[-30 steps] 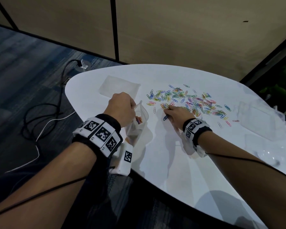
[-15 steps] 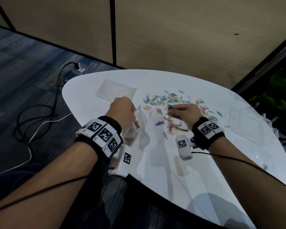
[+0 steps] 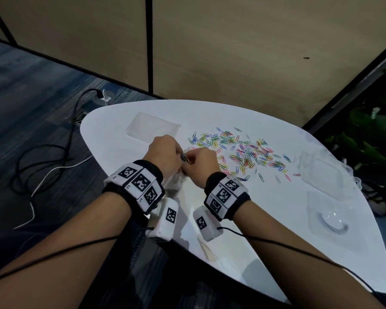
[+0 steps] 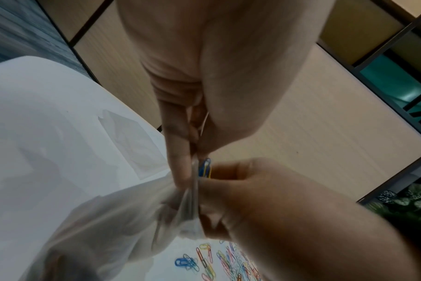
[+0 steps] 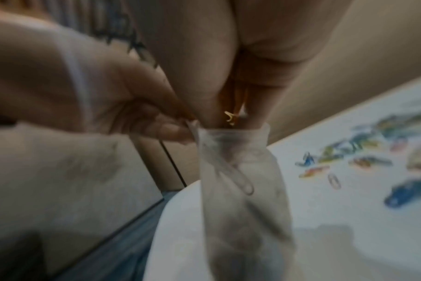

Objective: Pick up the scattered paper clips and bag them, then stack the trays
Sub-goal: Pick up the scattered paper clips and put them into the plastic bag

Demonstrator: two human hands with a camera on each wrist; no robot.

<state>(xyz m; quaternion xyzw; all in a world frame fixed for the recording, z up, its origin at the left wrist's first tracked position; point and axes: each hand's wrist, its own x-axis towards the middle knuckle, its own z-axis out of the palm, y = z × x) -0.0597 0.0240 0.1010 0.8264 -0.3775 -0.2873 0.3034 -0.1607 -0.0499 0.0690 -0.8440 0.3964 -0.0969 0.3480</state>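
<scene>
the left hand pinches the rim of the clear bag and holds its mouth up, centre left of the head view; the right hand pinches a few clips, blue and yellow, right at that mouth, fingertips touching the rim. so both grips are narrow pinches: left on the bag, right on the clips. the main clip pile lies scattered on the white surface just right of the hands, at frame centre. two clear trays sit apart at the right edge, another flat clear piece at upper left; i can't tell what it is

to do this drop well, i'd judge: keep the left pinch firm so the mouth stays open, push the right fingertips past the rim before letting go, and release all at once so no clip snags on the film. most of the pile is left, trays not yet stacked
</scene>
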